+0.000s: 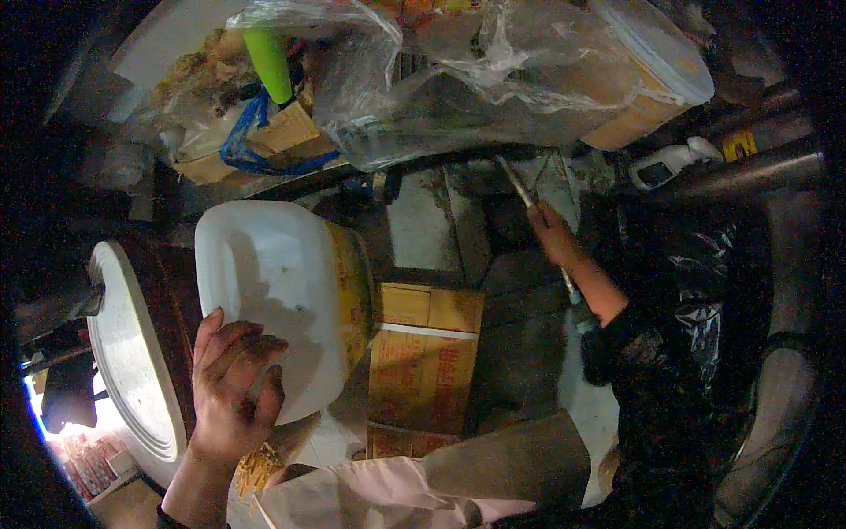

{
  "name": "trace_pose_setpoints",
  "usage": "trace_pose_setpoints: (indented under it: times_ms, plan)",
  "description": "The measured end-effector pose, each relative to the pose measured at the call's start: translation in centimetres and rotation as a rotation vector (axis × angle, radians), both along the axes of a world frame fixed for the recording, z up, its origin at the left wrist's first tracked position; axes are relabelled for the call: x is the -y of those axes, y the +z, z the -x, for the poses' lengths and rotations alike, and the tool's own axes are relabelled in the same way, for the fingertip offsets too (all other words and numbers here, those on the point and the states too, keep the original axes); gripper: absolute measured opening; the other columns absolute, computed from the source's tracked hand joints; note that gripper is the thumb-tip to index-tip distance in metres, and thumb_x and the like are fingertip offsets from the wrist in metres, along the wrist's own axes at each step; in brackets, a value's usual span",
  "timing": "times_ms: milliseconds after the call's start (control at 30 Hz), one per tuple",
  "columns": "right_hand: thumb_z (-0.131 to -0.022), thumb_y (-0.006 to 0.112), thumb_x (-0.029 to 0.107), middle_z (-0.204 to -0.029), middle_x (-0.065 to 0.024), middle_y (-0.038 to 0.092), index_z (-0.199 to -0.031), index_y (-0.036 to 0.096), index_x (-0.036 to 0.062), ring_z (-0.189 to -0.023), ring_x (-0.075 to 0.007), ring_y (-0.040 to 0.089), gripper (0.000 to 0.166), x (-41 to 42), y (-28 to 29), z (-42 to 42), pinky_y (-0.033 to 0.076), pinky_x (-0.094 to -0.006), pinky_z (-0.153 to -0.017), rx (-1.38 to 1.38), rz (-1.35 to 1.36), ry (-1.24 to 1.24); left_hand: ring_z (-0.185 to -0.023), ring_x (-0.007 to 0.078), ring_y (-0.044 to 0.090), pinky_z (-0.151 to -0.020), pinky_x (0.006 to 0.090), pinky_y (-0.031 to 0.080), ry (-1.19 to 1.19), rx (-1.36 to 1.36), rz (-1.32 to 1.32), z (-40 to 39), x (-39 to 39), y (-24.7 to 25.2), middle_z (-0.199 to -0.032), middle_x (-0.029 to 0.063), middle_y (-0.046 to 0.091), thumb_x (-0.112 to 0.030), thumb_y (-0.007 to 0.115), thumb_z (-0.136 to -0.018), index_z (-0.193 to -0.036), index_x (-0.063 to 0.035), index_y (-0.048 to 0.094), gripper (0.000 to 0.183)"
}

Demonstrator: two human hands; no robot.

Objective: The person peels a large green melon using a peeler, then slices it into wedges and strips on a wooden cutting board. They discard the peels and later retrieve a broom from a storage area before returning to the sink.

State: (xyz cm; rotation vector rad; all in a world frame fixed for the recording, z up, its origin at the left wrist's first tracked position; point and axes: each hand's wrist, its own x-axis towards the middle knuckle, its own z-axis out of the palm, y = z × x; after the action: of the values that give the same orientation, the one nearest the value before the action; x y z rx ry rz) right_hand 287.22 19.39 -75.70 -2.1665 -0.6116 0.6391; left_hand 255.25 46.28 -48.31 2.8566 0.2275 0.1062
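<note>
My left hand (pixel 239 380) is in front of the pale flat face of a white plastic container (pixel 277 264), fingers half curled and apart. It casts a shadow there, and I cannot tell whether the fingertips touch. Yellow shows along the container's right side. My right hand (pixel 554 233), reaching out from a dark sleeve, grips a thin, light-coloured stick (pixel 514 180). The stick's far end goes into shadow under the plastic-covered shelf, and its near end shows below the wrist.
A cardboard box (pixel 423 370) with red print and a white strap lies between the hands. Clear plastic sheeting (pixel 489 86), a green cone-shaped object (pixel 269 66) and a blue bag (pixel 244 142) are above. A round white lid (pixel 135 350) leans left; a metal pipe (pixel 760 173) runs right.
</note>
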Motion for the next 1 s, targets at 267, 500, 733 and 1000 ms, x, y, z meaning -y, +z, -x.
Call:
trace_pose_setpoints:
  times_ms: [267, 500, 733, 1000]
  plan:
    - [-0.086, 0.042, 0.045, -0.086, -0.0197, 0.058, -0.114, 0.045, 0.0033, -0.078, -0.0295, 0.057, 0.051, -3.3, 0.8, -4.6, 0.042, -0.0423, -0.066, -0.017, 0.121, -0.139, -0.089, 0.0259, 0.053, -0.095, 0.0463, 0.030, -0.015, -0.003, 0.002, -0.3, 0.8, 0.7, -0.086, 0.0063, 0.060, -0.002, 0.055, -0.061, -0.086, -0.0062, 0.059, 0.025]
    - [-0.088, 0.039, 0.040, -0.100, -0.0233, 0.055, -0.118, 0.044, 0.0053, -0.095, -0.0378, 0.051, 0.046, -5.4, -2.9, -4.5, 0.039, -0.0423, -0.081, 0.054, 0.191, 0.014, -0.088, 0.0261, 0.053, -0.094, 0.0466, 0.031, -0.018, -0.015, 0.000, 0.0, 0.5, 0.6, -0.086, 0.0059, 0.060, -0.003, 0.055, -0.062, -0.087, -0.0072, 0.059, 0.026]
    - [-0.089, 0.039, 0.041, -0.091, -0.0187, 0.057, -0.121, 0.042, 0.0077, -0.084, -0.0326, 0.055, 0.046, -1.4, -0.1, 1.5, 0.042, -0.0408, -0.073, 0.221, 0.099, 0.032, -0.088, 0.0265, 0.054, -0.095, 0.0468, 0.030, -0.044, 0.014, 0.014, -0.4, 0.3, 0.5, -0.086, 0.0064, 0.060, -0.003, 0.055, -0.061, -0.087, -0.0069, 0.058, 0.027]
    - [-0.089, 0.039, 0.040, -0.079, -0.0166, 0.058, -0.111, 0.048, 0.0044, -0.066, -0.0293, 0.057, 0.043, 0.7, 0.9, 4.3, 0.043, -0.0409, -0.058, -0.011, 0.300, 0.102, -0.087, 0.0268, 0.054, -0.095, 0.0465, 0.030, -0.009, 0.009, 0.016, -0.1, 0.5, 0.5, -0.086, 0.0062, 0.061, -0.002, 0.055, -0.059, -0.087, -0.0069, 0.059, 0.029]
